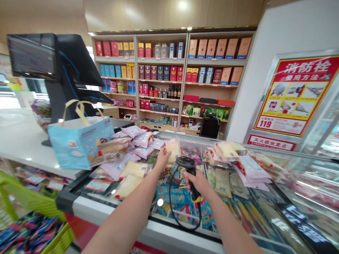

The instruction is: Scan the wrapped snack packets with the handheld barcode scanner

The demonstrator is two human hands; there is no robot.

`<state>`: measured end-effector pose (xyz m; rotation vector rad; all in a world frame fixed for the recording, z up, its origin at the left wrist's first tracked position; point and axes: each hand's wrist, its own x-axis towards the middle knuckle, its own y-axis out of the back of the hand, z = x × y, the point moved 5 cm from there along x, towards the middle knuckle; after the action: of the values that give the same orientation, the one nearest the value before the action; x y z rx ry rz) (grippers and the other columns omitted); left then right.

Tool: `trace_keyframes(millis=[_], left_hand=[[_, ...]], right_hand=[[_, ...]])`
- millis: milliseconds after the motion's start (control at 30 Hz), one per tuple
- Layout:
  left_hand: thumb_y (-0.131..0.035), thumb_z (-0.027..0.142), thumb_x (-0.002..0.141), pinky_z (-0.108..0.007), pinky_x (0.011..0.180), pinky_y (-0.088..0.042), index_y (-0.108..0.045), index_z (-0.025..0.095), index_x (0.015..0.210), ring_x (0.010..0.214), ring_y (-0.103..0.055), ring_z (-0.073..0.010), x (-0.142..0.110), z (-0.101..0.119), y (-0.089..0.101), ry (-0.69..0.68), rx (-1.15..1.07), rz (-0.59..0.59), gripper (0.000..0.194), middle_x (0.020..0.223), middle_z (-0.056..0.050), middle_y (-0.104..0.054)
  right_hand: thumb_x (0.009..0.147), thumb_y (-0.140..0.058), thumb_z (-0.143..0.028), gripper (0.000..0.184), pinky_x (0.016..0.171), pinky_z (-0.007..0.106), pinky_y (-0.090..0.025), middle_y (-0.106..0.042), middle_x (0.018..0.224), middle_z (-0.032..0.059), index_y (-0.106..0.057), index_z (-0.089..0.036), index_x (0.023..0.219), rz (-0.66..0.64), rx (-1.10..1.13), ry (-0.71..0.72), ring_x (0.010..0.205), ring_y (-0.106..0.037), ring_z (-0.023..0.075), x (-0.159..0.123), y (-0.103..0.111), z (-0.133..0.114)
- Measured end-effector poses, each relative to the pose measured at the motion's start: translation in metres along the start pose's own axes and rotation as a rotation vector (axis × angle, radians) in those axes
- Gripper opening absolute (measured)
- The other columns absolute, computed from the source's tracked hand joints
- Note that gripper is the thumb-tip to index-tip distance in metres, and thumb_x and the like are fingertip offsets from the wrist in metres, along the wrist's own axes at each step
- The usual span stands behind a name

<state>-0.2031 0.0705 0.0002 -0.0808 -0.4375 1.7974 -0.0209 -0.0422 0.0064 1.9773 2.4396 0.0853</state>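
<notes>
My left hand (163,157) is closed on the left edge of a clear packet of pale yellow food (173,151), held up over the glass-topped freezer (161,201). In my right hand (197,180) is a black barcode scanner (186,163), its head pointing left near the packet. The scanner's black cable (171,197) loops down over the glass. To the left lie similar yellow packets (132,170) and a pile of pink-and-white packets (144,139). On the right are more yellow packets (227,151) with pink-white ones (250,169) beside them.
A light blue bag (76,144) with cream handles stands on the white counter (18,134), before a black checkout screen (31,54). At lower left a green basket (60,240) holds colourful packets. Shelves of boxed goods (161,72) line the back wall.
</notes>
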Motion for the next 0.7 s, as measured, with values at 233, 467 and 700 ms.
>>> trace_keyframes(millis=[233, 467, 700], left_hand=[[-0.072, 0.011, 0.069, -0.030, 0.069, -0.057, -0.063, 0.015, 0.090, 0.072, -0.069, -0.0175, -0.029, -0.015, -0.071, 0.178, -0.037, -0.168, 0.024, 0.083, -0.006, -0.072], [-0.067, 0.007, 0.068, -0.028, 0.060, -0.053, -0.061, 0.016, 0.078, 0.061, -0.065, -0.0177, -0.089, -0.053, -0.171, 0.353, 0.026, -0.331, 0.015, 0.064, -0.002, -0.067], [-0.067, 0.006, 0.065, -0.034, 0.068, -0.054, -0.059, 0.017, 0.074, 0.080, -0.070, -0.0268, -0.121, -0.095, -0.236, 0.322, 0.192, -0.397, 0.016, 0.072, -0.008, -0.069]], right_hand=[[0.071, -0.070, -0.049, 0.034, 0.040, 0.023, -0.047, -0.053, 0.047, -0.0061, -0.051, -0.021, 0.071, 0.107, 0.053, -0.062, 0.038, -0.050, 0.0106, -0.014, 0.043, -0.016], [0.074, -0.070, -0.047, 0.033, 0.038, 0.024, -0.046, -0.051, 0.043, -0.0051, -0.049, -0.021, 0.068, 0.327, 0.050, -0.054, 0.035, -0.048, 0.0109, -0.058, 0.116, -0.022], [0.071, -0.072, -0.045, 0.031, 0.041, 0.026, -0.048, -0.052, 0.047, -0.0049, -0.051, -0.022, 0.071, 0.494, 0.105, -0.050, 0.038, -0.050, 0.0126, -0.094, 0.173, -0.016]])
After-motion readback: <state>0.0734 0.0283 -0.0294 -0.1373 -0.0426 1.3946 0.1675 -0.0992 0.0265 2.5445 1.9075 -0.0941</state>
